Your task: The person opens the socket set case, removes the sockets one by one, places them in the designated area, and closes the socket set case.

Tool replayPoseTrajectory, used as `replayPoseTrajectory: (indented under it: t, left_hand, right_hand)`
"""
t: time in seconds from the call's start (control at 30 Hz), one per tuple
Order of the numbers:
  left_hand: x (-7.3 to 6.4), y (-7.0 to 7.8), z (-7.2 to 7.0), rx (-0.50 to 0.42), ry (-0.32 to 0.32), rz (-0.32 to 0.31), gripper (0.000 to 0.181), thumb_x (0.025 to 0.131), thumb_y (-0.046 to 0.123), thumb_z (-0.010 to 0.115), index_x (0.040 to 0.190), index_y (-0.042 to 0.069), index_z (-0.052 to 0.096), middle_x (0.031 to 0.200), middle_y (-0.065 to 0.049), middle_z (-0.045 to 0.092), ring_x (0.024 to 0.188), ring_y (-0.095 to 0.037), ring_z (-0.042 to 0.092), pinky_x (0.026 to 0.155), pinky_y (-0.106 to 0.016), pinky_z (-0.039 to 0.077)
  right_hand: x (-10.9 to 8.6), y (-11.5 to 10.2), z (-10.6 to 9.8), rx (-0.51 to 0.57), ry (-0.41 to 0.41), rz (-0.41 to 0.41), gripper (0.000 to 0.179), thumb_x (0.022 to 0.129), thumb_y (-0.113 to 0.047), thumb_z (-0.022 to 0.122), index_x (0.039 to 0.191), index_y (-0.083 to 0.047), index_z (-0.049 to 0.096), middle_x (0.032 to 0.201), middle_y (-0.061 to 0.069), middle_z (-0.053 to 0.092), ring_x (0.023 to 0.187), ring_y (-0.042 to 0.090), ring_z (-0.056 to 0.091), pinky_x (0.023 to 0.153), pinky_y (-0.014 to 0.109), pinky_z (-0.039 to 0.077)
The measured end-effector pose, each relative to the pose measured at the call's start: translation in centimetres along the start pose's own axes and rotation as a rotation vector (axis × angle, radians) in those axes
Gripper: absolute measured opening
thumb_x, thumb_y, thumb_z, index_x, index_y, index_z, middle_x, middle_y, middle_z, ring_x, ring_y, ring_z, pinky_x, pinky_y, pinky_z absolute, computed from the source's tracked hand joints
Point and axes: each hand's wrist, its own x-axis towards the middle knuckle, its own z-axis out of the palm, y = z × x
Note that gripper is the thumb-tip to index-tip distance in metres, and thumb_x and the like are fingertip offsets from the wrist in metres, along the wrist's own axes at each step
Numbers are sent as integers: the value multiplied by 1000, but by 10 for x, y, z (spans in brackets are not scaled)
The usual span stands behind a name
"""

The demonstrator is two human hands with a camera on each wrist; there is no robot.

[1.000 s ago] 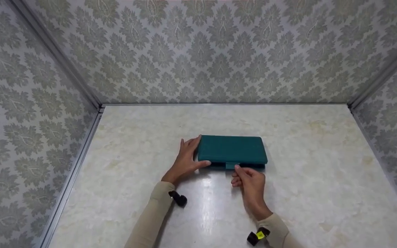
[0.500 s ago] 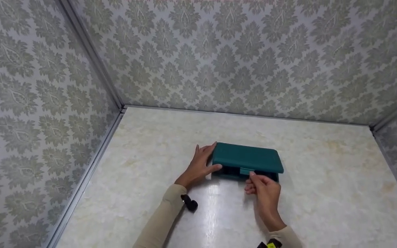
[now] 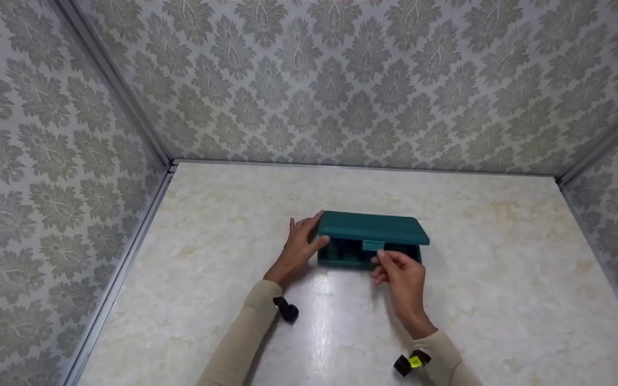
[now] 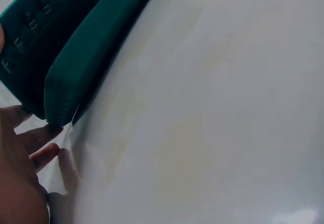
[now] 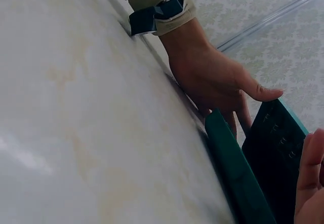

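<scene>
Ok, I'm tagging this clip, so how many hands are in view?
2: the left hand at the left end of the green box, and the right hand at the tab on its front.

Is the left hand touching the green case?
Touching. The right wrist view shows the left hand with its thumb tip on a corner of the green case.

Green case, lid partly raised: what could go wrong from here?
The right hand pinches only the small tab, so it could slip and let the lid drop. The left hand has its thumb at the lid's corner; a drop might nip it against the case.
</scene>
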Motion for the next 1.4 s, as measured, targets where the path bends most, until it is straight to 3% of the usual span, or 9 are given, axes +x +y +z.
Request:
replayPoseTrajectory:
  t: [0.23, 0.47, 0.63, 0.83, 0.93, 1.1, 1.27, 1.4]
  left_hand:
    - [1, 6, 0, -13, -5, -61, 109, 97, 91, 44, 173, 13, 38, 166, -19, 50, 160, -39, 36, 133, -59, -15]
    - [-1, 5, 0, -37, 5, -73, 91, 105, 74, 56, 173, 16, 39, 169, -15, 48, 162, -36, 34, 133, -57, -17]
    - [0, 8, -2, -55, 16, -87, 88, 106, 72, 56, 172, 15, 40, 166, -14, 51, 161, -34, 35, 133, -58, -17]
    - [3, 12, -1, -70, 10, -132, 89, 106, 74, 54, 171, 15, 40, 165, -14, 52, 161, -33, 35, 133, -56, -18]
    - [5, 12, -1, -88, 24, -125, 92, 104, 76, 54, 169, 11, 43, 161, -16, 55, 158, -36, 41, 132, -59, -18]
    - [9, 14, -4, -108, 33, -103, 103, 99, 86, 50, 162, 5, 48, 154, -22, 58, 149, -43, 51, 131, -65, -16]
    - [11, 19, -5, -94, 20, -100, 107, 98, 89, 44, 159, 1, 50, 156, -24, 56, 154, -45, 45, 131, -67, -15]
    - [10, 14, -2, -101, 40, -84, 97, 103, 81, 49, 158, 1, 52, 157, -21, 58, 156, -41, 44, 131, -67, -15]
  right_hand:
    - [6, -1, -12, -104, -74, -90, 15, 104, -7, 76, 111, 6, 78, 102, 25, 78, 72, 24, 74, 66, 30, 65]
    - [11, 7, -25, -366, -115, -148, 12, 101, -5, 80, 112, 0, 81, 102, 14, 79, 83, 22, 74, 69, 24, 60]
    - [12, 12, -28, -461, -162, -180, 9, 99, -2, 80, 108, -3, 84, 103, 8, 80, 88, 19, 71, 73, 23, 58]
    - [11, 13, -28, -519, -192, -264, 7, 98, -1, 81, 103, -4, 85, 98, 6, 78, 85, 18, 68, 74, 24, 56]
    - [11, 13, -29, -535, -207, -291, 8, 97, 0, 82, 101, -6, 85, 96, 6, 77, 83, 18, 67, 73, 25, 55]
    - [8, 12, -31, -551, -233, -293, 8, 97, -1, 82, 102, -7, 86, 96, 5, 78, 83, 17, 68, 74, 26, 55]
    - [4, 10, -33, -564, -245, -282, 9, 96, 0, 83, 101, -7, 86, 95, 0, 78, 84, 18, 68, 75, 26, 56]
    - [2, 11, -35, -566, -256, -279, 9, 97, -2, 83, 102, -8, 86, 96, 0, 78, 85, 17, 67, 76, 26, 56]
